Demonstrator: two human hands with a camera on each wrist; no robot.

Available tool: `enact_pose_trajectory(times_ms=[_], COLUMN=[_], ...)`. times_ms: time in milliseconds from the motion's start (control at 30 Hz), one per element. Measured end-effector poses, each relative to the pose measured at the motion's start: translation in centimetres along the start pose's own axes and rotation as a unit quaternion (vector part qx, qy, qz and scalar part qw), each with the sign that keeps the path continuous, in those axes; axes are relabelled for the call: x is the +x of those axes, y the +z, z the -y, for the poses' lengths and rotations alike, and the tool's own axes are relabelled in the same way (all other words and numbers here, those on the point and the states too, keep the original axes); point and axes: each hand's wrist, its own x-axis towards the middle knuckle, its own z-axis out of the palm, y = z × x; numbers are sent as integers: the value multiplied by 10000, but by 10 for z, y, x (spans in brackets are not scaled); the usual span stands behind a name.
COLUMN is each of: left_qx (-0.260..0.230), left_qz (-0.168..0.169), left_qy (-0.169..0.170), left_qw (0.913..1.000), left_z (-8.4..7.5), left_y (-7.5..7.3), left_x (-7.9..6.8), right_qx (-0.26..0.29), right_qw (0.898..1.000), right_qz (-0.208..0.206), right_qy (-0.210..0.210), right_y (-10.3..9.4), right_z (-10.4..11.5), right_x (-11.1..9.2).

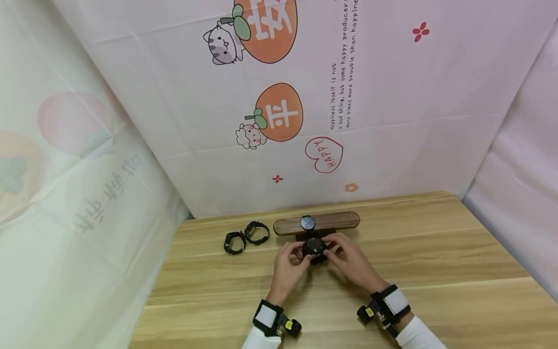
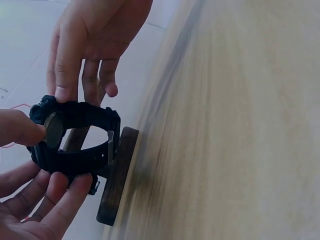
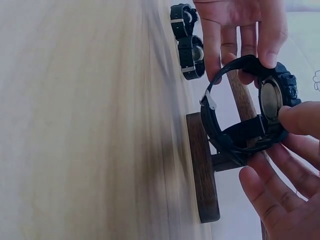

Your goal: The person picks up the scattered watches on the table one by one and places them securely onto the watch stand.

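1. Left hand [image 1: 288,271]: fingers bent, pinching the watch's left side.
2. Watch [image 1: 314,246]: between both hands, near of the stand [image 1: 342,220]; probably light, strap [image 2: 80,162] springy, case [image 3: 286,82] stiff; grip case edges.
3. Right hand [image 1: 352,264]: fingers bent, pinching its right side.

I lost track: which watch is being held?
The watch between left hand and right hand, in front of the wooden stand; another watch sits on the stand, two more watches rest on the table.
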Motion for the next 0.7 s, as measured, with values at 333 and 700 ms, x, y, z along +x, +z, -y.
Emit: enact_pose_trajectory(times_ms=[333, 700], left_qx=[-99, -536], left_qz=[-50, 229], left_qy=[271, 190], left_qw=[9996, 9981], left_z=[3, 8], left_y=[4, 12], left_x=[-4, -10], right_qx=[-4, -18], right_qw=[9999, 9999], right_qz=[-31, -48], right_qy=[-155, -111], right_y=[1, 3], right_z=[4, 5], right_x=[-2, -2])
